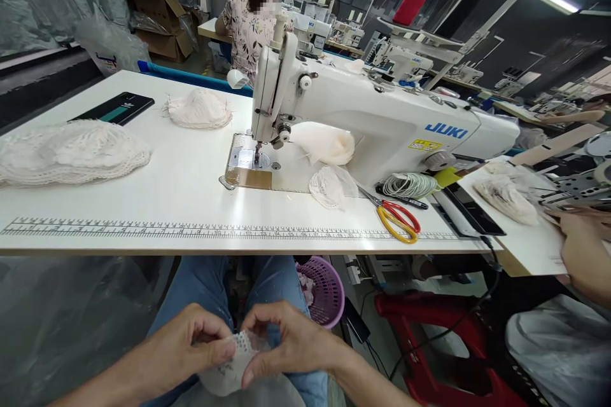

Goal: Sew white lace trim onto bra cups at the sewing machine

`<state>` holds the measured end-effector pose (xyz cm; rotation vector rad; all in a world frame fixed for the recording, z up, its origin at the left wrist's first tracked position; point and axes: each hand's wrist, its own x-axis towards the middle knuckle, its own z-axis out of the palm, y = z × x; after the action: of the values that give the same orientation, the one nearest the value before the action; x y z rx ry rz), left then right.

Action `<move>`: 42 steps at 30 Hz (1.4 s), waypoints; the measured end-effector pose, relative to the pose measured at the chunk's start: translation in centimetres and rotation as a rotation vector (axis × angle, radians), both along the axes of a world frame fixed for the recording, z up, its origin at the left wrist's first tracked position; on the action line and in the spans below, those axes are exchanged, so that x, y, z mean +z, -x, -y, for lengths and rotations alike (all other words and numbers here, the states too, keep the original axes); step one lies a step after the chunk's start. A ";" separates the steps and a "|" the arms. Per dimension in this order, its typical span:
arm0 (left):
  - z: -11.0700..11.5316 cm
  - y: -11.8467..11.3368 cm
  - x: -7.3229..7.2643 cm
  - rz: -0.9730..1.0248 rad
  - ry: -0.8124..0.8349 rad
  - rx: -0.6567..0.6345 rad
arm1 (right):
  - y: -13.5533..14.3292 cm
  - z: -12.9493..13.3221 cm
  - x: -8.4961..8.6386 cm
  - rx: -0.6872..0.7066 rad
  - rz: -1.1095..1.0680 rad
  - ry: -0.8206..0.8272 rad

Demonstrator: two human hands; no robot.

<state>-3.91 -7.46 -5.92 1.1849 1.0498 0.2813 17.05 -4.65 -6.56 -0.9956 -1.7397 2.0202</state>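
Above my lap, my left hand [203,343] and my right hand [281,343] pinch a small piece of sheer white lace fabric [229,372] between thumbs and fingers. The lace has a dotted pattern along its upper part, and its lower edge hangs loose over my jeans. Beyond the table's front edge stands a white JUKI sewing machine [363,111]; its needle area holds no fabric that I can see. A round lace piece [329,187] lies beside the machine bed, with pale cream fabric [329,143] under the machine arm.
Stacked lace [76,149], a smaller lace pile [198,108] and a black case [117,108] lie left. Scissors [398,219], coiled cord [409,185] and a phone [475,210] lie right. A purple basket [329,292] and red stool [439,343] stand below. Another person's arm [587,261] is at right.
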 end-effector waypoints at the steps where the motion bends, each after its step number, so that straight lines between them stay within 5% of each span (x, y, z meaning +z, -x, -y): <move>1: -0.1 0.0 0.1 -0.041 -0.030 -0.019 | 0.3 0.0 0.1 -0.008 0.018 -0.039; 6: -0.5 0.2 0.6 -0.113 -0.093 -0.006 | 0.9 -0.3 0.6 -0.023 0.047 -0.071; 19: -1.1 1.5 -0.6 0.145 0.161 0.177 | -0.3 -1.9 -0.4 0.140 -0.097 0.142; 31: -0.9 1.4 1.2 0.138 0.200 0.256 | -0.6 -1.2 -0.6 0.103 -0.103 0.202; 42: -1.3 1.9 0.8 0.290 0.270 0.321 | -0.6 -1.2 -0.5 0.053 -0.156 0.457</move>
<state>-5.77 -6.18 -5.16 0.7068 0.9826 0.5287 17.69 -3.40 -7.02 -0.8877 -1.2636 2.5194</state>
